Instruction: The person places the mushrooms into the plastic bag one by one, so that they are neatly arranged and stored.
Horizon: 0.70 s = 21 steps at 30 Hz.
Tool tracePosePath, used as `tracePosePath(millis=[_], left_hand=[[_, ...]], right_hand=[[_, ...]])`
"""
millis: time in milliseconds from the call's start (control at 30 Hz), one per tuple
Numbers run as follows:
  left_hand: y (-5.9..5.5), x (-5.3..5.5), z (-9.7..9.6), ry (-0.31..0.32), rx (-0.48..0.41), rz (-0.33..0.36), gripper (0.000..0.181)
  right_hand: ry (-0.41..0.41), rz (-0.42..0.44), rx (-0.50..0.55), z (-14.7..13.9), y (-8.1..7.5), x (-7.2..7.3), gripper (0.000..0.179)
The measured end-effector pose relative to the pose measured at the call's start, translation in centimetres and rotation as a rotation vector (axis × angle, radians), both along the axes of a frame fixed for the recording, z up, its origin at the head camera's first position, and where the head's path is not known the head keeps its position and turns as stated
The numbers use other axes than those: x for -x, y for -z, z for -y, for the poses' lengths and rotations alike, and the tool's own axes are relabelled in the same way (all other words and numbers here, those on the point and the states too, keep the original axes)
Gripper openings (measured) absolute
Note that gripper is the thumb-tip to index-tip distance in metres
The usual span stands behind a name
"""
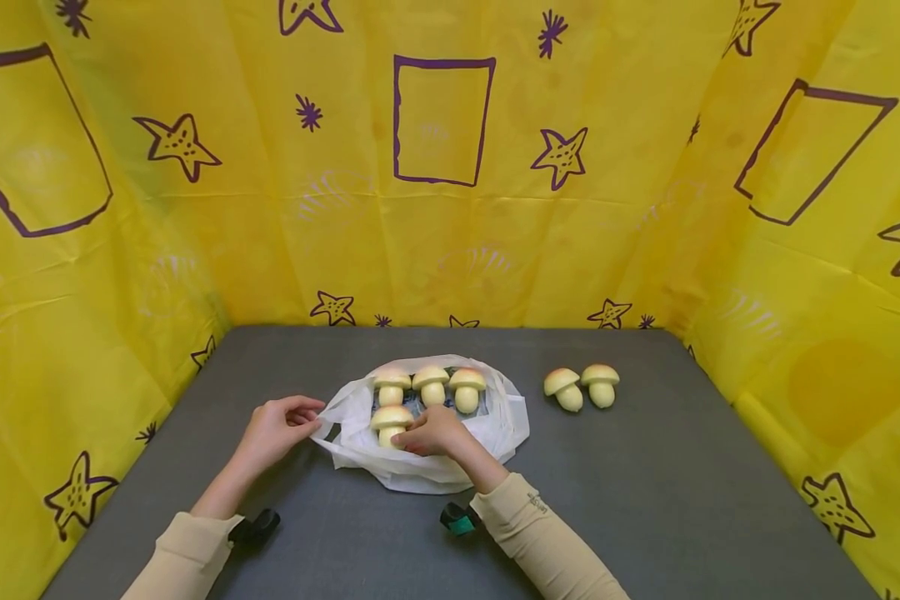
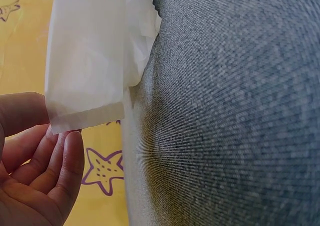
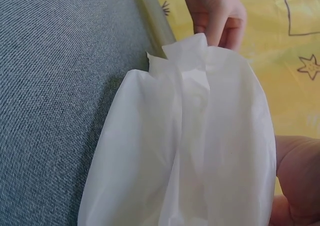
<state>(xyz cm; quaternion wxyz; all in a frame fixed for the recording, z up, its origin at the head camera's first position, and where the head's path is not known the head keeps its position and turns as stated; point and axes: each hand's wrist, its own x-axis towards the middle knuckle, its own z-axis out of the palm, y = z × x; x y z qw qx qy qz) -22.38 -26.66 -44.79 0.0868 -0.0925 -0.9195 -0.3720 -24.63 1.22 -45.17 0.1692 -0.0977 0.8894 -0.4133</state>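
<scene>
A white plastic bag (image 1: 435,475) lies on the dark table with its mouth spread wide. My left hand (image 1: 277,429) pinches the bag's handle at its left end; in the left wrist view, thumb and fingers (image 2: 74,161) meet at the edge of the white plastic (image 2: 87,61). Inside the bag, three toy mushrooms with cream stems form a back row, the middle mushroom (image 1: 431,383) among them. My right hand (image 1: 438,432) reaches over the near rim and grips the stem of a front mushroom (image 1: 390,417). In the right wrist view the bag wall hides that grip.
Two more mushrooms stand close together right of the bag, a left one (image 1: 562,387) and a right one (image 1: 601,383). Yellow cloth (image 1: 450,250) with purple drawings walls the table at the back and both sides.
</scene>
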Motion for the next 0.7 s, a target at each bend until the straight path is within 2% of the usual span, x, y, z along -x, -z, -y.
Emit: tracePosePath(millis=[167, 400, 700], left_hand=[[0.0, 0.1, 0.0, 0.000, 0.000, 0.011, 0.023], [-0.1, 0.1, -0.2, 0.009, -0.003, 0.010, 0.024], [0.0, 0.1, 0.0, 0.005, 0.003, -0.001, 0.024]], right_hand=[[-0.004, 0.000, 0.003, -0.4, -0.2, 0.0, 0.029], [0.012, 0.062, 0.159, -1.3, -0.8, -0.2, 0.025], [0.011, 0.047, 0.175, -3.0, -2.8, -0.3, 0.027]])
